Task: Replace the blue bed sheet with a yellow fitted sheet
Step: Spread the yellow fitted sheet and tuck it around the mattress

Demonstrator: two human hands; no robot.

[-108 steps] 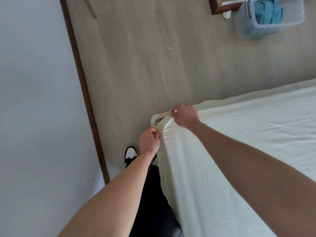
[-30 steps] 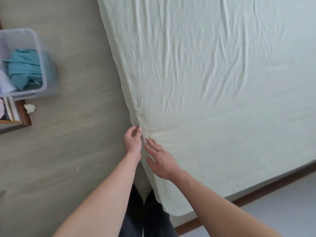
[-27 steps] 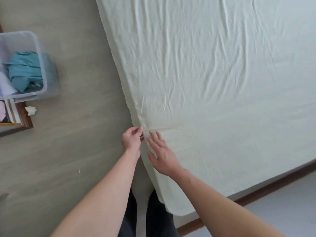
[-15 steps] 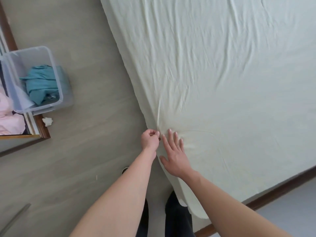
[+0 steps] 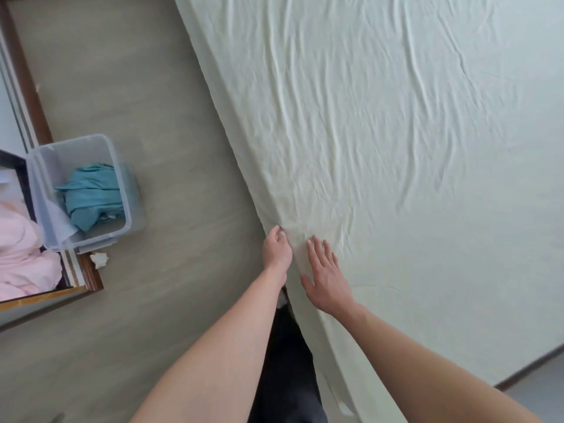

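Left hand (image 5: 276, 251) grips the side edge of the yellow sheet (image 5: 396, 132), with its fingers curled around the cloth where the top of the bed turns down to the side. Right hand (image 5: 325, 274) lies flat on the sheet just beside it, at about 3 o'clock from the left hand, with the fingers straight and a little spread, pressing the cloth.

The sheet covers the whole bed from 12 o'clock to 4 o'clock. Its edge runs as a long slanted line from 11 o'clock down to 6 o'clock. The cloth is pale yellow, thin and matte, with many long soft wrinkles that gather toward the two hands.

At 9 o'clock from the hands, well apart from the bed, a clear plastic bin (image 5: 122, 184) stands on the floor (image 5: 152, 87) with the blue sheet (image 5: 90, 196) crumpled inside. The floor between the bin and the bed is smooth grey-beige wood pattern. Pink cloth (image 5: 18, 251) lies at the left border, and a small white scrap (image 5: 99, 259) is on the floor just beside the bin.
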